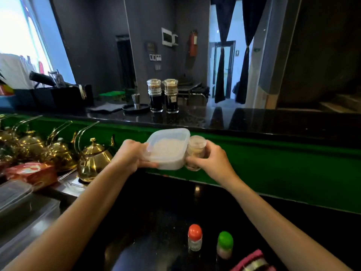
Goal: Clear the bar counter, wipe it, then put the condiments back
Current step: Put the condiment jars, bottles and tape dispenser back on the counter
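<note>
My left hand [130, 155] grips a lidded translucent plastic box [168, 148] with white contents, held in the air in front of the green counter face. Right beside it, my right hand [210, 160] grips a small clear jar [196, 151] with pale contents. Box and jar touch side by side. Two tall glass dispensers of dark sauce [155, 95] [171, 95] stand on the raised black bar counter [254, 119]. A red-capped shaker [195, 237] and a green-capped shaker [225, 245] stand on the lower black worktop [148, 222] near me.
Gold kettles [93, 159] line the lower shelf at left, with a red carton [31, 173] and a clear plastic box [13, 194]. On the bar counter sit a black tray with a jigger [135, 106], a grey cloth [107, 107] and black bins. A pink cloth [252, 261] lies bottom right.
</note>
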